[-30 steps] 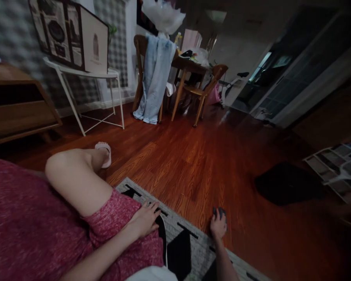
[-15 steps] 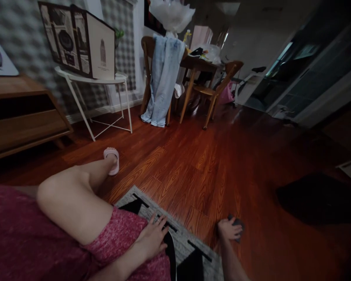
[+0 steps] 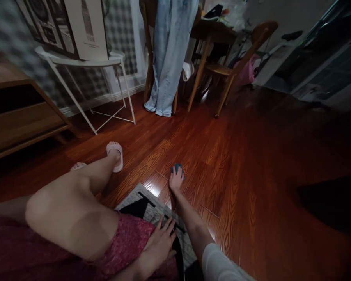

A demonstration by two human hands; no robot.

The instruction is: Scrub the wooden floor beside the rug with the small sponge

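My right hand (image 3: 176,180) reaches far forward and presses down on a small dark blue-grey cloth (image 3: 179,169) on the reddish wooden floor (image 3: 210,156). Its fingers lie over the cloth, which partly sticks out beyond them. My left hand (image 3: 160,240) rests palm down on the dark red shorts (image 3: 131,234) on my thigh, fingers spread, holding nothing. Beside it lies a grey and black patterned rug (image 3: 140,195).
A pink slipper (image 3: 119,156) is on a foot at the left. Behind stand a white side table (image 3: 117,58) with a picture board, a wooden cabinet (image 3: 23,121), pale jeans (image 3: 169,58) over a chair, and another wooden chair (image 3: 226,72). A dark shape (image 3: 333,199) is at right.
My right hand has swept the cloth forward and left across the floor. My left hand stays on the thigh. The view has tilted down, and a second foot shows at left.
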